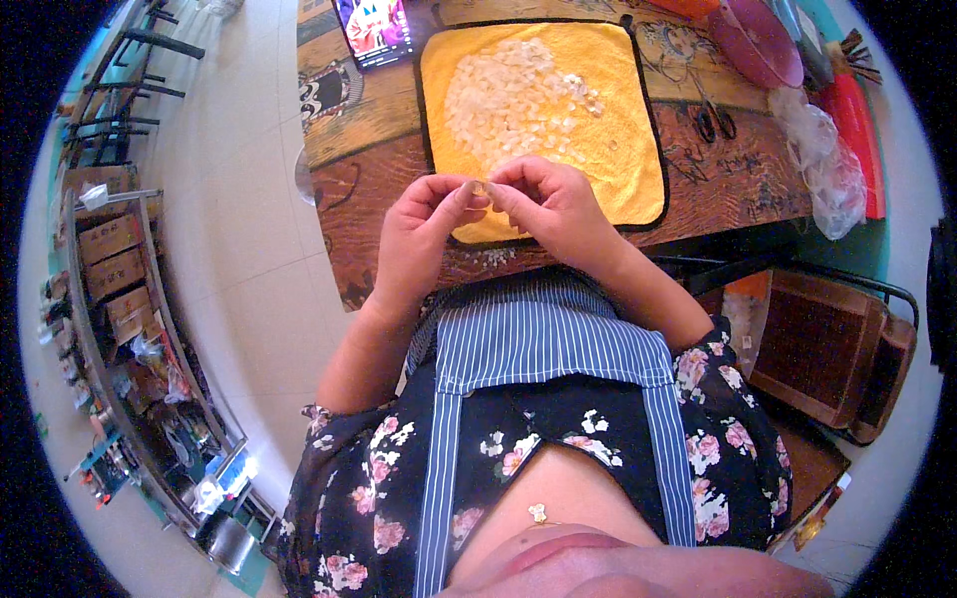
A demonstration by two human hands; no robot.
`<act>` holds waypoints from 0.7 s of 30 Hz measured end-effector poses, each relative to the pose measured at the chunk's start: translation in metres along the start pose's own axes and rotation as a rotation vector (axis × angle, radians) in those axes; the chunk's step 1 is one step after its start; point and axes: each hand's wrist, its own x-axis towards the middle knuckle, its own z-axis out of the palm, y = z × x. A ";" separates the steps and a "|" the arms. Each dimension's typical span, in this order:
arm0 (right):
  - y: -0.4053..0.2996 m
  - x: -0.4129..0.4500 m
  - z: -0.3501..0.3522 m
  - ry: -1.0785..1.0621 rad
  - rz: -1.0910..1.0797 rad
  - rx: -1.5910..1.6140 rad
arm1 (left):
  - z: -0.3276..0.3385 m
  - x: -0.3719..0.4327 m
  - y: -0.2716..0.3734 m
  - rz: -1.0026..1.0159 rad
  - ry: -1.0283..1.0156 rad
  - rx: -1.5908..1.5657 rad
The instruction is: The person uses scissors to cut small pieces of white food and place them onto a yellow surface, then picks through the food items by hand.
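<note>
In front of me a yellow towel (628, 176) with a dark border lies on the wood-patterned table. Many small whitish, translucent pieces (501, 97) are spread over it, with a few shinier ones (587, 93) at the right of the pile. My left hand (426, 224) and my right hand (553, 205) meet above the towel's near part. Between their thumbs and fingertips they pinch a small translucent piece (479, 188), partly hidden by the fingers. Tiny pale fragments (491, 258) lie by the table's near edge.
A lit phone (374, 30) stands beyond the towel's left corner. To the right are scissors (715, 123), a pink bowl (759, 45) and a clear plastic bag (830, 164). A brown chair (811, 351) stands at right; a shelf with cardboard boxes (112, 261) is at left.
</note>
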 end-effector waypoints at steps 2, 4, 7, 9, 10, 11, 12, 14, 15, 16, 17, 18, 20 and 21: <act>0.000 0.000 0.002 -0.003 0.010 0.044 | 0.000 -0.001 -0.002 -0.007 -0.001 0.000; 0.001 0.000 0.003 -0.005 0.019 0.088 | 0.000 0.000 -0.003 -0.015 -0.003 0.001; 0.005 0.000 0.005 0.002 0.045 0.128 | 0.000 0.000 -0.004 -0.001 0.006 0.027; 0.006 0.000 0.006 0.019 0.063 0.150 | 0.000 0.001 -0.005 0.014 0.006 0.054; 0.007 0.000 0.006 0.021 0.064 0.150 | 0.000 0.001 -0.005 0.014 0.005 0.054; 0.008 0.000 0.006 0.019 0.076 0.157 | 0.001 0.002 -0.005 0.027 0.004 0.070; 0.008 0.000 0.007 0.013 0.088 0.164 | 0.001 0.001 -0.004 0.040 0.007 0.087; 0.008 -0.001 0.008 0.016 0.086 0.161 | 0.000 0.000 -0.004 0.041 0.013 0.100; 0.008 -0.001 0.008 0.026 0.084 0.157 | 0.000 0.000 -0.004 0.041 0.013 0.113; 0.008 -0.001 0.008 0.026 0.084 0.157 | 0.001 0.000 -0.004 0.041 0.012 0.113; 0.008 -0.001 0.009 0.041 0.066 0.119 | 0.001 -0.001 -0.003 0.061 0.024 0.150; 0.008 -0.001 0.009 0.056 0.048 0.082 | 0.002 -0.001 -0.002 0.081 0.036 0.186; 0.009 -0.001 0.010 0.071 -0.002 0.029 | -0.001 0.001 -0.006 0.119 0.039 0.253; 0.009 -0.001 0.010 0.084 -0.053 -0.023 | -0.002 0.002 -0.007 0.158 0.046 0.320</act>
